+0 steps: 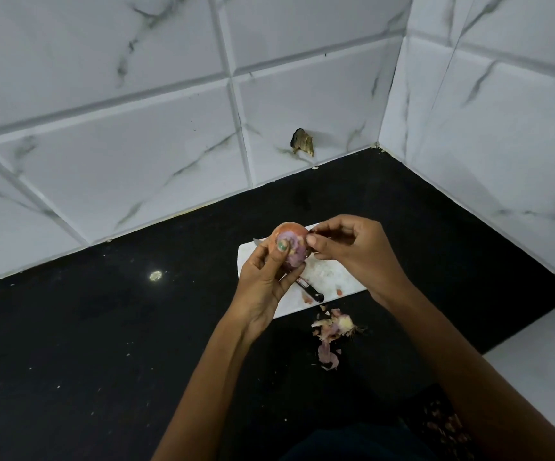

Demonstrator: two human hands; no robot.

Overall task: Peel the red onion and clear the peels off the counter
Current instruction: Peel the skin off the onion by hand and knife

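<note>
I hold the red onion (291, 242) above a white cutting board (331, 274). My left hand (262, 284) grips it from below, thumb pressed on its partly bared purple face. My right hand (352, 251) is at the onion's right side, thumb and forefinger pinching a bit of skin at its edge. Orange-brown skin still covers the onion's top. A heap of torn peels (334, 327) lies on the black counter (103, 327) just in front of the board, with a longer strip (327, 354) nearer to me.
A small black-handled knife (309, 291) lies on the board under my left hand. A few peel scraps sit on the board's front edge. White marble-patterned tile walls close the counter at the back and right. A dry brown scrap (302, 142) sticks to the back wall.
</note>
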